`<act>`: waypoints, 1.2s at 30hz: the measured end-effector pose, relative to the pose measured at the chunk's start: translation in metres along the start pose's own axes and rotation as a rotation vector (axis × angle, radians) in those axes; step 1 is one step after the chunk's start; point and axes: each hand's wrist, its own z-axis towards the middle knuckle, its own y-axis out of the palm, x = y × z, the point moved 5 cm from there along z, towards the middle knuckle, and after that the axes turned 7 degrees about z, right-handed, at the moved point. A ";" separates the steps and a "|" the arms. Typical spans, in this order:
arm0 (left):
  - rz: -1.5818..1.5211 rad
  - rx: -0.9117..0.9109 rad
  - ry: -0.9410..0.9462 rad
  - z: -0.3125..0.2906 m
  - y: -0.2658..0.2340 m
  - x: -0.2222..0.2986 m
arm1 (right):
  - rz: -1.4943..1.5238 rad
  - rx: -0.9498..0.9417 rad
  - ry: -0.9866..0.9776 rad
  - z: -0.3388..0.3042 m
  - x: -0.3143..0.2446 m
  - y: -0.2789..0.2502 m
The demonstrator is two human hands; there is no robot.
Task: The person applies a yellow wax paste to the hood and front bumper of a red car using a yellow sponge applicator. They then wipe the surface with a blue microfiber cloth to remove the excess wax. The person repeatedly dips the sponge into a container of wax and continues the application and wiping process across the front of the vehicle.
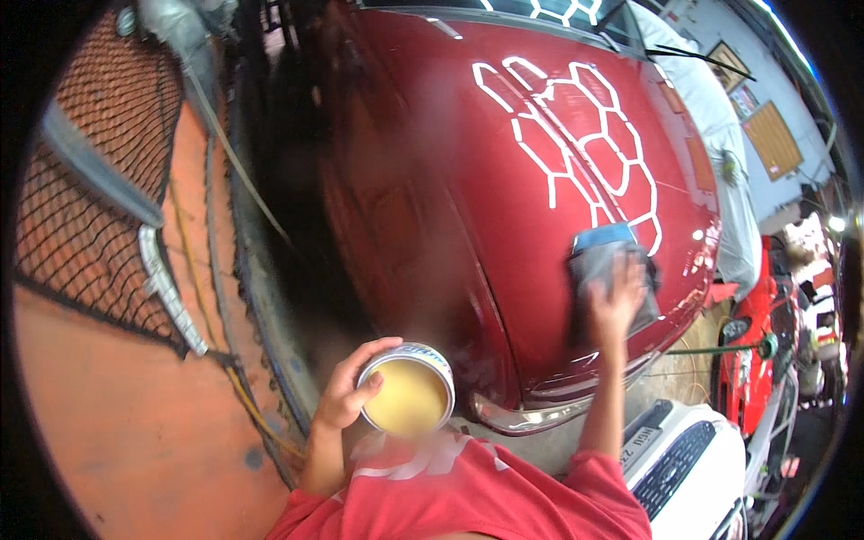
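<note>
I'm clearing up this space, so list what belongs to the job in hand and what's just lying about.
Job:
open round tin, in the left grip
dark cloth, under the right grip
dark red hood

Just about:
dark netting
white car
bright red car

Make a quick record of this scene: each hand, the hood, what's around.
left hand: holds open tin of yellow paste
right hand: spread on dark cloth, atop hood
hood: red, glossy, white hexagonal reflections
left surroundings: black netting
right surroundings: white car, another red car
</note>
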 end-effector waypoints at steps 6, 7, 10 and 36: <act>0.071 -0.097 0.076 0.063 -0.044 0.012 | 0.048 -0.206 -0.251 0.036 -0.154 0.005; 0.061 -0.106 0.085 0.074 -0.056 0.016 | 0.035 -0.160 -0.232 0.074 -0.157 0.014; 0.092 -0.032 0.110 0.090 -0.105 0.028 | 0.032 -0.065 -0.171 0.214 -0.174 0.066; -0.250 -0.206 -0.108 0.063 -0.051 0.022 | 0.196 0.534 0.712 -0.116 -0.007 -0.045</act>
